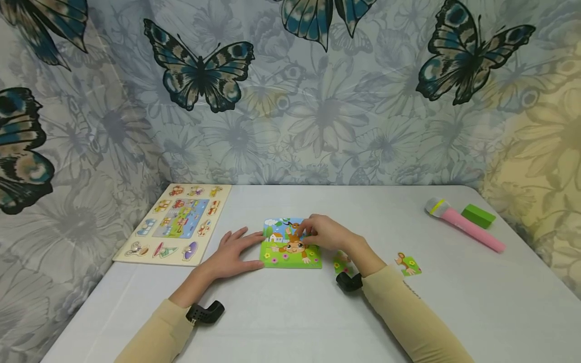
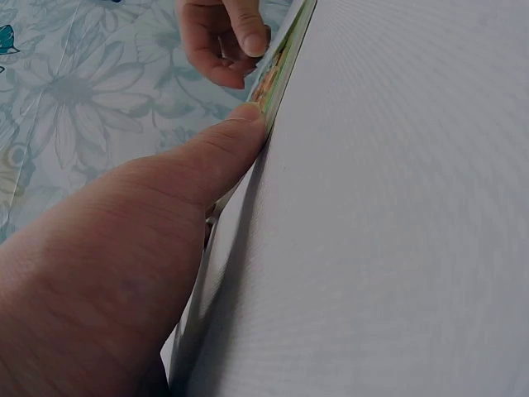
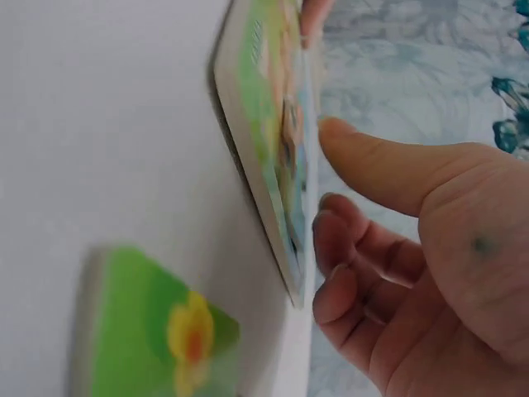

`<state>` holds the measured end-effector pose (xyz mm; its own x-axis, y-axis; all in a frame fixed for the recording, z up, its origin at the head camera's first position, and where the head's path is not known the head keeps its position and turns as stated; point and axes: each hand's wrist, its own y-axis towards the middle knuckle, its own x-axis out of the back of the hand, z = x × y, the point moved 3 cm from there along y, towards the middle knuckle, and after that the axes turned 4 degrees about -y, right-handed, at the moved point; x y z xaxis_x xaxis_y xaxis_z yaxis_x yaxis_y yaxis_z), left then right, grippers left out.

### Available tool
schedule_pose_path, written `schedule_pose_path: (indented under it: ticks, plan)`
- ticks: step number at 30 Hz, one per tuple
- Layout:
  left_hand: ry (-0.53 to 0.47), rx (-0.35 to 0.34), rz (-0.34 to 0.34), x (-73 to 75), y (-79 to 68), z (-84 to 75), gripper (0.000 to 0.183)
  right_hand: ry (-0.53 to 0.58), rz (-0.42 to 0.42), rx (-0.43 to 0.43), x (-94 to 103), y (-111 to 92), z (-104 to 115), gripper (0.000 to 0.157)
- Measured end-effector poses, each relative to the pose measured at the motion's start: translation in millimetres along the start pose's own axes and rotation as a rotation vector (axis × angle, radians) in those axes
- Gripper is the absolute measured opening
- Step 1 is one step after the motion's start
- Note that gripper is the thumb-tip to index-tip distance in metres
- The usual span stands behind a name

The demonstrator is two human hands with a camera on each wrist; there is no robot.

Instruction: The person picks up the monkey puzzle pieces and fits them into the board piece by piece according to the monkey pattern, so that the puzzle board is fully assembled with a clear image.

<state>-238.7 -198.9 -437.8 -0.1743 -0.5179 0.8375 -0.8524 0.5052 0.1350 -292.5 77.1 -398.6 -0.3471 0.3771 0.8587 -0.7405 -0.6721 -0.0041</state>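
A small monkey jigsaw puzzle lies on the white table between the hands, with a little house, flowers and green grass printed on it. My left hand lies at its left side, fingers spread and thumb and forefinger at its edge. Over its upper right part is my right hand, fingers bent. In the right wrist view, the thumb and fingers stand apart with nothing seen between them. Partly behind the right wrist lies a green puzzle piece; another puzzle piece lies farther right.
At the back left lies a large wooden picture board with animal pictures around a central puzzle. A pink toy microphone and a green block lie at the right. Behind the table hangs butterfly-patterned cloth.
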Motion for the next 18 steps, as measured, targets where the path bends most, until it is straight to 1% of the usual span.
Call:
schedule_pose_path:
  ticks: [4, 13, 18]
  plan:
    - [0.0, -0.001, 0.005, 1.7, -0.3, -1.7, 0.068, -0.016, 0.033, -0.013, -5.6, 1.5, 1.2, 0.018]
    - [0.003, -0.002, 0.009, 0.8, -0.3, -1.6, 0.067, -0.009, 0.048, -0.058, -7.2, 1.4, 1.0, 0.019]
    - [0.009, -0.004, 0.004, 0.7, -0.1, -1.7, 0.066, -0.02, 0.033, -0.036, -4.5, -0.8, 2.2, 0.019]
